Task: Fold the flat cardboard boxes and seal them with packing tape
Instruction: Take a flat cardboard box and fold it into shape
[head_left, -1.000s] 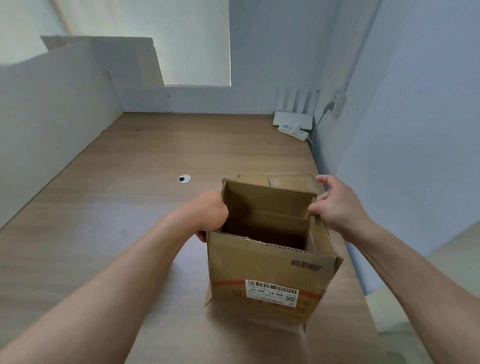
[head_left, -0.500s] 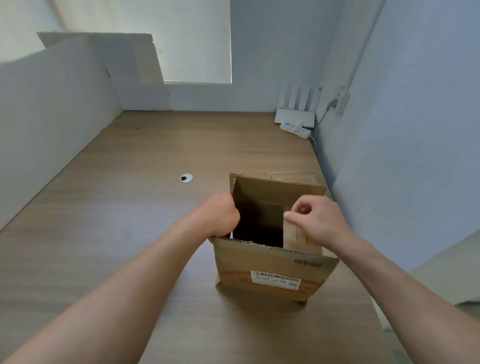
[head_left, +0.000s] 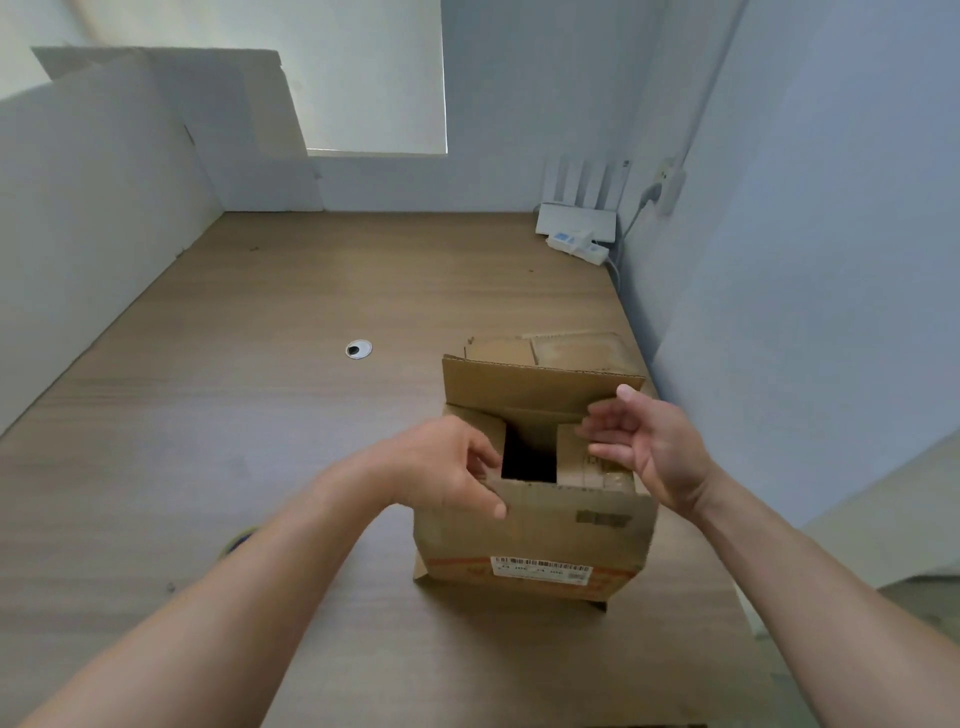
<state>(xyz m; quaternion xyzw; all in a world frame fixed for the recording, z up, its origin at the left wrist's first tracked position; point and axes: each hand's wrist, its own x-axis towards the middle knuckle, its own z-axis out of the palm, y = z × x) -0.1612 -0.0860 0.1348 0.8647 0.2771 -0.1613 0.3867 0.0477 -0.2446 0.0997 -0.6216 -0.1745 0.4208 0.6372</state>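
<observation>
A brown cardboard box (head_left: 535, 530) with a barcode label stands upright near the right edge of the wooden desk (head_left: 291, 426). Its two side flaps are folded inward, leaving a dark gap between them. The far flap stands up and the near flap rises toward me. My left hand (head_left: 441, 467) lies on the left flap, with the thumb over the near flap's edge. My right hand (head_left: 649, 447) is open, palm facing left, its fingers resting on the right flap below the far flap.
More flat cardboard (head_left: 561, 347) lies just behind the box. A cable grommet (head_left: 358, 349) sits mid-desk. A white router (head_left: 576, 218) and power strip (head_left: 579, 248) are at the far right corner. White panels (head_left: 78, 208) border the left, a wall (head_left: 779, 312) the right. A small round object (head_left: 240, 538) peeks out beside my left forearm.
Both side flaps have been pushed down into the box opening, first the right, then the left. My right hand has opened and moved to the right flap's outer side.
</observation>
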